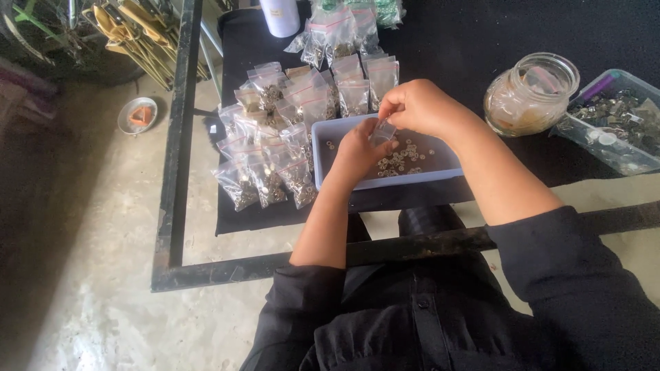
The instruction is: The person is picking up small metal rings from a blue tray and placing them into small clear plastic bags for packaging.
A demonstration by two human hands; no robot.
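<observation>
Both hands meet over a shallow pale blue tray (323,141) with several small metal rings (405,158) scattered in it. My right hand (419,106) pinches the top of a small clear plastic bag (383,130) from above. Below it, my left hand (357,151) grips the same bag, fingers curled at its lower part. The bag hangs just above the tray's rings. How much is inside the bag is hidden by my fingers.
Several filled clear zip bags (275,137) lie left of and behind the tray on a black cloth (454,41). A glass jar (529,93) and a clear box of metal parts (615,124) stand at right. A white cylinder (280,15) stands at the back. A black metal frame (179,137) borders the table.
</observation>
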